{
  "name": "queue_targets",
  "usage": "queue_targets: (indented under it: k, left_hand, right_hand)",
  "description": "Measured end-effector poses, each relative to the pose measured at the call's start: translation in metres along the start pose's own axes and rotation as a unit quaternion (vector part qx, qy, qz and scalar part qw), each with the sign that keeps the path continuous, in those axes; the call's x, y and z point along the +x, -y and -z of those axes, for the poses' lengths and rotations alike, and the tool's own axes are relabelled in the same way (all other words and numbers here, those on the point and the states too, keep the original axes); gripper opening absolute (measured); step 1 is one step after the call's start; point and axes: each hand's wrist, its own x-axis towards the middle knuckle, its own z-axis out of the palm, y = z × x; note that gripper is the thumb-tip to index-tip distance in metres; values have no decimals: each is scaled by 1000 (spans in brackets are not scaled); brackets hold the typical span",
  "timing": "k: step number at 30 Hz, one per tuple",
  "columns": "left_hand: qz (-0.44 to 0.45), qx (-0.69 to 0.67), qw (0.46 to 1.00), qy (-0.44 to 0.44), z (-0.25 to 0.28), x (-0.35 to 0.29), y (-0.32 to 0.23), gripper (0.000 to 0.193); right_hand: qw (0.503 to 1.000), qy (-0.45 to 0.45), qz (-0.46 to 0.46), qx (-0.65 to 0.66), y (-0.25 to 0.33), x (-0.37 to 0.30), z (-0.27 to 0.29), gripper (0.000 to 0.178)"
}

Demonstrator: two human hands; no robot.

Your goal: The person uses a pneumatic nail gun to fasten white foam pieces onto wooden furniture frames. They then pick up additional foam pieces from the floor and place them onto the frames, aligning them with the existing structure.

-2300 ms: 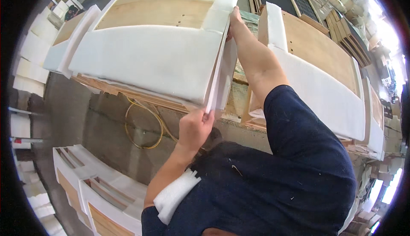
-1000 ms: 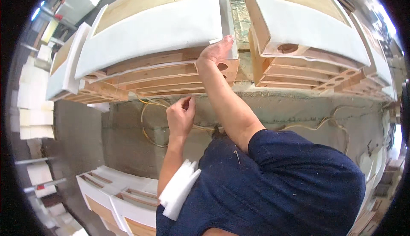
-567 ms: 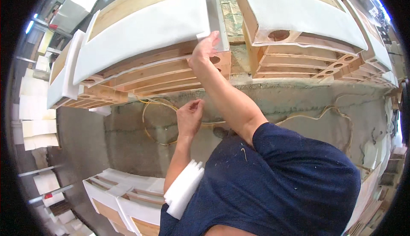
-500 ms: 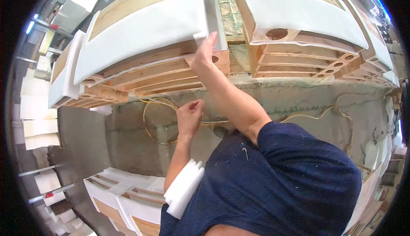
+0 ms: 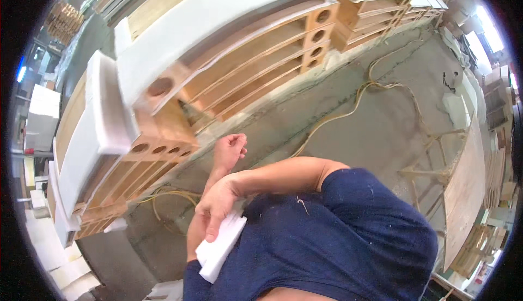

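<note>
My left hand (image 5: 231,149) is up in the middle, its fingers curled together. Whatever it may hold is too small to make out. A stack of white foam strips (image 5: 219,252) is tucked between my left arm and my dark blue shirt. Across my body reaches my right hand (image 5: 215,205), its thumb and fingers closed on the upper end of the strips. Ahead stands a wooden frame covered with white foam (image 5: 212,25), with open slatted bays and round holes. Another foam-covered wooden frame (image 5: 109,113) stands to its left.
More wooden frames (image 5: 376,6) stand in line at the far right. A yellowish hose (image 5: 340,116) winds across the grey floor. On the right leans a plywood sheet (image 5: 463,197). White sheets (image 5: 46,235) are piled at the left edge.
My right hand has come back from the frame's edge to the foam strips at my left arm. The view has turned, showing the row of frames at a slant. My left hand stays curled.
</note>
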Motion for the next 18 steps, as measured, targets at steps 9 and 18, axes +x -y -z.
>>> queue_targets:
  k: [9, 18]
  left_hand:
    - [-131, 225, 926, 273, -214, 66, -158, 33]
    - [-432, 283, 725, 457, -434, 53, -277, 39]
  right_hand:
    - [955, -288, 40, 51, -12, -234, -94, 37]
    - [846, -531, -37, 32, -26, -327, -153, 39]
